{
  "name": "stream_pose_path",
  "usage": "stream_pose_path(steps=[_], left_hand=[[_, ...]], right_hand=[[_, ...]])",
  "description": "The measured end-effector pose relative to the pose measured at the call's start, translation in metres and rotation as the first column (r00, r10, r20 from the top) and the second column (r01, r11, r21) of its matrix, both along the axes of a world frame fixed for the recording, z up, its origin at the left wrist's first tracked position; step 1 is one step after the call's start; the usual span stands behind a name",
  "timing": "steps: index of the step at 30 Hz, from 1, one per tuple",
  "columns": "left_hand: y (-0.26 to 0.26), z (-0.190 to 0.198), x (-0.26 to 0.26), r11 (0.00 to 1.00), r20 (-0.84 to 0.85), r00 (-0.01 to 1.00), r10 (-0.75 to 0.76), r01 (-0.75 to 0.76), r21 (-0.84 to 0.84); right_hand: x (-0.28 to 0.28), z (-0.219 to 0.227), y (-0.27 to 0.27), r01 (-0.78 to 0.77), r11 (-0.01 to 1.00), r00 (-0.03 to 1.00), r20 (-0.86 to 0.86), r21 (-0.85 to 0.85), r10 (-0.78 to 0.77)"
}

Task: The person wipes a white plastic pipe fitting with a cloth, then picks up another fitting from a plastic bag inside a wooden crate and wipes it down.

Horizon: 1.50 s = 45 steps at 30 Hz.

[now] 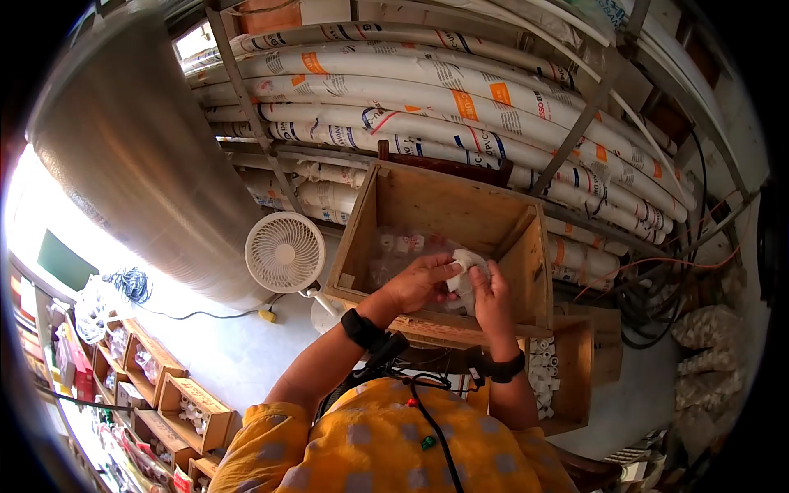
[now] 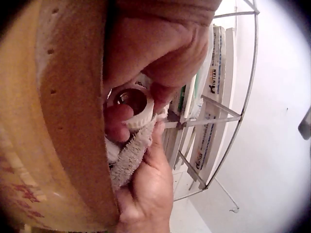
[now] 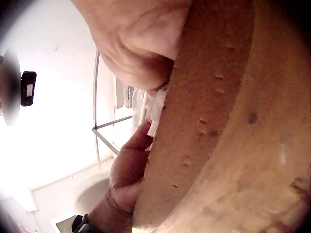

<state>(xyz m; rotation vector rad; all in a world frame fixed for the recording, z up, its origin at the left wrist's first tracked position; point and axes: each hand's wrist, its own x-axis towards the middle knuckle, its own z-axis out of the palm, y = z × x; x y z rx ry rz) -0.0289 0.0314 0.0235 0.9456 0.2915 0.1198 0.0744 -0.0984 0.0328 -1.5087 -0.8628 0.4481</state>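
Observation:
Over the near side of a wooden box [image 1: 444, 329], both hands meet at a white ring-shaped pipe fitting [image 2: 141, 108] with a metal-looking inside. My left hand [image 1: 419, 281] grips the fitting, with fingertips around its rim. A rough white cloth [image 2: 130, 158] lies against the fitting's side, and my right hand [image 1: 493, 300] holds it there. In the right wrist view the box wall hides most of the fitting and the fingers. Beneath the hands, inside the box, lie clear plastic bags [image 1: 403, 244] with white pieces in them.
A white fan [image 1: 285, 252] stands left of the box. Behind it, long white pipes [image 1: 427, 90] lie on a metal rack. Another wooden box [image 1: 575, 361] with white fittings sits lower right. Several small wooden boxes [image 1: 193, 411] line the left, and a large metallic cylinder [image 1: 156, 164] rises behind.

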Motion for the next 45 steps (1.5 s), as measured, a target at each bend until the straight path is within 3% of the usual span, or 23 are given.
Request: stream_pose_path(steps=[3, 8, 15, 21, 24, 30, 39, 45], left_hand=[[0.006, -0.017, 0.001, 1.000, 0.052, 0.999, -0.005, 0.007, -0.024], [0.004, -0.015, 0.001, 0.999, 0.021, 0.999, 0.034, -0.033, -0.032], [-0.001, 0.003, 0.001, 0.999, 0.002, 0.999, -0.040, 0.040, 0.004], [0.000, -0.002, 0.001, 1.000, 0.028, 1.000, -0.004, 0.004, -0.006], [0.003, -0.006, 0.000, 1.000, 0.054, 0.998, 0.023, -0.022, -0.010], [0.007, -0.011, 0.000, 1.000, 0.039, 0.999, 0.019, -0.018, -0.024], [-0.002, 0.005, -0.001, 0.999, 0.081, 0.997, -0.003, 0.007, -0.049], [0.005, -0.009, -0.001, 0.998, 0.114, 0.993, -0.008, 0.015, -0.063]], right_hand=[[0.004, -0.002, 0.002, -0.133, 0.991, 0.991, 0.017, -0.001, 0.133], [0.006, -0.005, 0.003, -0.124, 0.992, 0.990, 0.069, -0.001, 0.124], [0.005, -0.001, 0.000, -0.053, 0.999, 0.993, 0.109, -0.010, 0.054], [0.007, -0.009, 0.000, -0.068, 0.997, 0.998, 0.001, -0.018, 0.069], [0.006, -0.006, 0.001, -0.109, 0.992, 0.993, -0.036, 0.058, 0.111], [0.007, -0.007, 0.001, -0.159, 0.987, 0.987, -0.004, 0.003, 0.159], [0.009, -0.016, 0.000, -0.037, 0.999, 0.999, -0.034, 0.001, 0.037], [0.003, -0.003, 0.000, -0.131, 0.991, 0.991, 0.017, 0.030, 0.131]])
